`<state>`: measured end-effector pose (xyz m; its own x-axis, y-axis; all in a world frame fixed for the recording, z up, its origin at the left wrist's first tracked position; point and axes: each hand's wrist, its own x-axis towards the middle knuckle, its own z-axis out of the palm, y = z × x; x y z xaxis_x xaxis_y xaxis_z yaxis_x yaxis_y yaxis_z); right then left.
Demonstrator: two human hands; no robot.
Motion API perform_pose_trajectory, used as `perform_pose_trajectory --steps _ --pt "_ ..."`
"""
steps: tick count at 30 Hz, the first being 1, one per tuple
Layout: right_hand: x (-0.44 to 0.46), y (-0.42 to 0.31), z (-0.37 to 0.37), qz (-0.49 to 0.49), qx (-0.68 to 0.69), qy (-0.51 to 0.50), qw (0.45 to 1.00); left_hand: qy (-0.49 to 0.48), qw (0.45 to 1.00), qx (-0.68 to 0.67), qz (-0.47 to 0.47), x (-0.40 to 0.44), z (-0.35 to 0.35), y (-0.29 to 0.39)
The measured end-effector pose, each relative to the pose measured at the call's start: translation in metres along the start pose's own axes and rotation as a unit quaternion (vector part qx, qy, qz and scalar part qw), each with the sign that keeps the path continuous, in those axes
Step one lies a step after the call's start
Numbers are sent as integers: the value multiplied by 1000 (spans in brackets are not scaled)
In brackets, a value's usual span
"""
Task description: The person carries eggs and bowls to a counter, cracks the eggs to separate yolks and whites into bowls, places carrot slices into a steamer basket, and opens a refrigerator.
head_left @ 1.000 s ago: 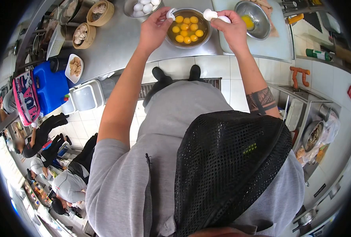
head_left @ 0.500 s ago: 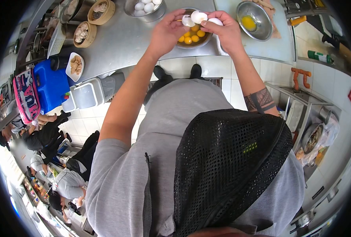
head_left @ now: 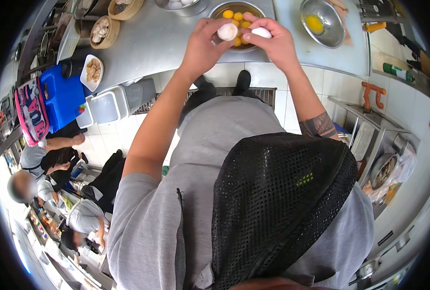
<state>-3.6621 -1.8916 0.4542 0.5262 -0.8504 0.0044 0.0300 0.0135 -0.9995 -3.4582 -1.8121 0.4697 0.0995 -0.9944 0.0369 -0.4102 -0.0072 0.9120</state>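
Observation:
Both hands are over a metal bowl (head_left: 220,10) that holds several whole yolks in clear egg white. Between thumb and fingers, my left hand (head_left: 204,47) holds eggshells (head_left: 227,32), their pale hollow side showing. My right hand (head_left: 278,42) is closed on a white egg (head_left: 261,33) just to the right of the shells. Part of the yolks (head_left: 228,14) is hidden behind my fingers. At the top, a second metal bowl (head_left: 195,9) contains white eggs (head_left: 175,5). To the right, a tilted metal bowl (head_left: 332,35) has a yellow yolk (head_left: 314,23) in it.
Bamboo steamers (head_left: 109,35) and a white dish of food (head_left: 93,72) stand at the left of the metal counter (head_left: 147,43). A pale cutting board (head_left: 292,53) lies on the right. Several people are at the lower left; a metal rack (head_left: 365,116) stands at the right.
The shells, spread between both hands earlier, are now together in my left hand. The camera view has shifted slightly, and people at the lower left have moved.

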Motion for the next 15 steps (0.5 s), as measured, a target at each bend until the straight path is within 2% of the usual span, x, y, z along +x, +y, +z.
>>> perform_pose_trajectory --steps 1,5,13,15 --pt "-1 3 -1 21 27 7 999 14 998 51 23 -5 -2 -3" --pt "3 7 2 64 101 -6 993 66 995 62 44 -18 -12 -2" --pt "7 -12 43 90 73 -31 993 133 990 20 40 -50 -50 -14" --pt "6 -21 63 117 106 -7 987 140 989 15 39 -60 -69 -19"
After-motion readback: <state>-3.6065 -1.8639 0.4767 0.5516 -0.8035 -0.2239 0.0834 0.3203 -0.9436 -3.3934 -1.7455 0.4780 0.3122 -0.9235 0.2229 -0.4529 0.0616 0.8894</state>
